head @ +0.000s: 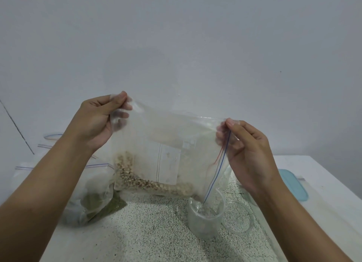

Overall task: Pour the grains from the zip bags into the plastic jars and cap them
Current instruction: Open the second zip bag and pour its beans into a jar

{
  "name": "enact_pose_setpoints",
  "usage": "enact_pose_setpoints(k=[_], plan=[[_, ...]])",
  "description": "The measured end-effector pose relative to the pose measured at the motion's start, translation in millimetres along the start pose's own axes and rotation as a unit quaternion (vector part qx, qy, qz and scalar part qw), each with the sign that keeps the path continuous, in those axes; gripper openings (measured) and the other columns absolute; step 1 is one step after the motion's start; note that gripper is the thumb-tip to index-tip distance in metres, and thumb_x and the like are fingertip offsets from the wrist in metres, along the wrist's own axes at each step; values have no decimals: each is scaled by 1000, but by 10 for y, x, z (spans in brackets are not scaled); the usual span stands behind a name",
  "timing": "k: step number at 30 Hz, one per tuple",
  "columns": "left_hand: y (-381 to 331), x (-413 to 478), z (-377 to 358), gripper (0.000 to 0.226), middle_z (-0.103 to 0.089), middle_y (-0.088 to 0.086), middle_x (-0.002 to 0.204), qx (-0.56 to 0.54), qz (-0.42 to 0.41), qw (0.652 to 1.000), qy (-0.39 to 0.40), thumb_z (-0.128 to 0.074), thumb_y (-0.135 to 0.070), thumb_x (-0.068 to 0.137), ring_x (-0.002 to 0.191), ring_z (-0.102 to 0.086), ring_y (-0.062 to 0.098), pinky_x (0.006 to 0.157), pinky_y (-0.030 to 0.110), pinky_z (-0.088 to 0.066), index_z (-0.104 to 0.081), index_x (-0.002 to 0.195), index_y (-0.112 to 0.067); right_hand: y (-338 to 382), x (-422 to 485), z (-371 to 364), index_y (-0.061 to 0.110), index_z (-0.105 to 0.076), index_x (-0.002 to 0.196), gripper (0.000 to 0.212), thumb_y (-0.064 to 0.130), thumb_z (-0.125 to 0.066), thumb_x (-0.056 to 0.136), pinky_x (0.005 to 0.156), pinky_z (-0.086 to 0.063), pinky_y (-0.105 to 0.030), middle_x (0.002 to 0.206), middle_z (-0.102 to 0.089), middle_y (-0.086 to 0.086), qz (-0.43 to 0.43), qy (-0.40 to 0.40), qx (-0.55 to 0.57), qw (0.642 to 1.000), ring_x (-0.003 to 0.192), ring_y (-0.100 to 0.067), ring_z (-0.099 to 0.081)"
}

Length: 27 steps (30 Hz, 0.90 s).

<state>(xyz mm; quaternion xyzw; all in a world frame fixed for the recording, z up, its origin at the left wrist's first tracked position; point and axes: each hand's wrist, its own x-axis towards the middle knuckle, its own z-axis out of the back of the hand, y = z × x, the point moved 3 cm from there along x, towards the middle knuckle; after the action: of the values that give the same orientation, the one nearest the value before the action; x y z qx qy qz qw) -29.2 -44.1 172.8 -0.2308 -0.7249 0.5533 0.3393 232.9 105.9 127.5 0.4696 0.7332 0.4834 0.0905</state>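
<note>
I take this for a home kitchen: a speckled surface [156, 234] against a plain wall [176, 36], with food bags [168, 163], a jar [205, 222], a blue lid [293, 185].

Both forearms raised; left hand [98, 120] and right hand [248, 150] each pinch a corner of the zip bag [166, 136], fingers curled

We see the zip bag [168, 132] as thin clear plastic w/ a soft gloss, creased and a bit cloudy; its white label patch [168, 163] looks matt, and the grains [135, 180] inside are dull beige. The jar [203, 226] and round lid [238, 217] are clear, smooth plastic w/ slight haze, and the teal lid [293, 185] is smooth, semi-matt plastic. The table [152, 232] reads as a speckled, stone-like top vs. the plain matt wall [176, 36] — the second bag [94, 193] is the same shiny film.
</note>
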Motion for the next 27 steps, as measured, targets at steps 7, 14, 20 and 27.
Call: enact_pose_setpoints(k=[7,14,20,27], plan=[[-88,3,-71,18,-71,-3,77,7,-3,1000,15,-69,-32,85,58,-61,3,58,19,-52,-79,77,-18,-2,-34,24,0,-58,91,17,14,-66,86,73,-46,-29,81,-63,-7,-11,-14,15,1000,69,-15,-60],[-137,35,-106,18,-70,-4,77,28,-8,999,17,-71,-35,82,59,-61,4,62,23,-49,-76,81,-18,21,-46,31,5,-63,83,11,14,-65,87,72,-45,-29,78,-63,-5,-10,-9,10,1000,70,-16,-58],[-139,40,-118,18,-71,-4,77,32,-4,999,18,-71,-35,83,60,-61,5,65,24,-49,-76,82,-18,14,-55,50,8,-64,78,11,15,-66,87,73,-45,-29,79,-63,-4,-17,-10,11,1000,72,-16,-58],[-186,38,-157,23,-71,-5,78,31,-11,999,31,-75,-39,77,60,-61,5,66,25,-49,-75,83,-17,30,-59,56,16,-64,58,29,15,-66,87,75,-40,-33,80,-60,-5,-19,-1,29,999,72,-16,-56]])
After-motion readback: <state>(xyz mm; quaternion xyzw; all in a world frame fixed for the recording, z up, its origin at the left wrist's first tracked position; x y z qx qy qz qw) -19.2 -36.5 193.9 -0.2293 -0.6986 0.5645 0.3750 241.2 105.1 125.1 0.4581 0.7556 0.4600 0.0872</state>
